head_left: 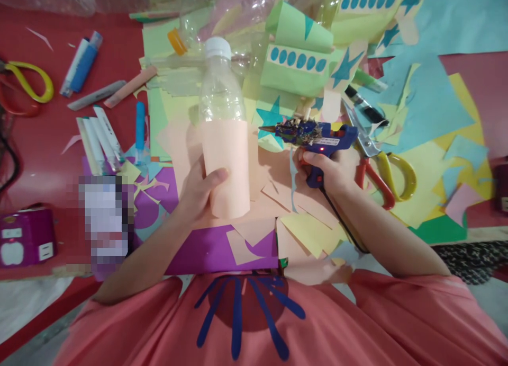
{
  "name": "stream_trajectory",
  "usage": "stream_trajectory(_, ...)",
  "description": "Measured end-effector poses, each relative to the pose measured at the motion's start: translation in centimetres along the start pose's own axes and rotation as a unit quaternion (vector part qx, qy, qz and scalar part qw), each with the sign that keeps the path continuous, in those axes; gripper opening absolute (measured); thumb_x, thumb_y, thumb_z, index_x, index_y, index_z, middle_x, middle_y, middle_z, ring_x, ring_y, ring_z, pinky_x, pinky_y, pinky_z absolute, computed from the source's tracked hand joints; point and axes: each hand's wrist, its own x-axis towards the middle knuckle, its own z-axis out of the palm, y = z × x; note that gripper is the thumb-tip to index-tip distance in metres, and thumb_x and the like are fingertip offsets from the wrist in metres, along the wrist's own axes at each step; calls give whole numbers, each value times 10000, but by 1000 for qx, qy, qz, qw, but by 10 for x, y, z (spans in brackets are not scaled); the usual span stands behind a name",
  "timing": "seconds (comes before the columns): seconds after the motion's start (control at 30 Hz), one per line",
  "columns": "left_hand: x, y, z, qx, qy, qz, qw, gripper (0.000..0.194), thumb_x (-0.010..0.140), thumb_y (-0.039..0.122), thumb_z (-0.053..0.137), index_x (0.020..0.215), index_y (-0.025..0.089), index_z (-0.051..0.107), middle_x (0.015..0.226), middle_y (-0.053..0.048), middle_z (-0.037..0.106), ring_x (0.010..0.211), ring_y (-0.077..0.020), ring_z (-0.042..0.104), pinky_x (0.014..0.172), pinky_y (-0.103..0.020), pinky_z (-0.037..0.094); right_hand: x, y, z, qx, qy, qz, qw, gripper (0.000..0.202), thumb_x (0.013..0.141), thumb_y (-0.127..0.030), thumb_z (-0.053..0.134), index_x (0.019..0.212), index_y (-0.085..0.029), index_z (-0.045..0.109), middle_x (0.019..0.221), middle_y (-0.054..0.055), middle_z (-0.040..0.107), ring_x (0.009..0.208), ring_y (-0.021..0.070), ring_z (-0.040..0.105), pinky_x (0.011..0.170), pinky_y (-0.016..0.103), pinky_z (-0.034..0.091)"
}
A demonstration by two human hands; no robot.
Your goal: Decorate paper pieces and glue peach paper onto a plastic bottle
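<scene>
A clear plastic bottle [223, 96] with a white cap stands or leans near the middle, its lower part wrapped in peach paper [228, 170]. My left hand [204, 188] is closed round the lower left side of the wrap, thumb across its front. To the right, my right hand [327, 170] grips the handle of a blue glue gun [333, 135]. A small red light shows on the gun, and its nozzle points left at the bottle, a gap apart from it. Dried bits cling round the gun's front.
Scissors [371, 164] lie right of the glue gun. Paper scraps [305, 233] cover the near middle; its black cord [341, 217] runs over them. Markers [105, 133], a blurred phone [105, 217] and a purple box [27, 236] are left. A green paper piece [293, 64] stands behind.
</scene>
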Motion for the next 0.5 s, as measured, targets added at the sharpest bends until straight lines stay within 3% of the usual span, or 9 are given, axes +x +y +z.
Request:
stream_trajectory(0.13, 0, -3, -2, 4, -3, -2, 1000, 650, 588, 534, 827, 1117, 219, 619, 1071, -72, 698, 961, -272, 676, 733, -330, 572, 0, 1, 0, 7, 27, -12, 1000, 246, 725, -388, 675, 630, -224, 519, 531, -24, 520, 405, 92, 453, 377, 255, 379)
stream_trajectory(0.5, -3, -1, -3, 36, -3, 5, 999, 621, 623, 517, 814, 1144, 225, 642, 1102, -79, 704, 992, -294, 678, 735, -325, 576, -3, 4, -3, -29, 9, 24, 999, 328, 754, -481, 691, 634, -223, 527, 537, -17, 511, 454, 114, 470, 430, 275, 407)
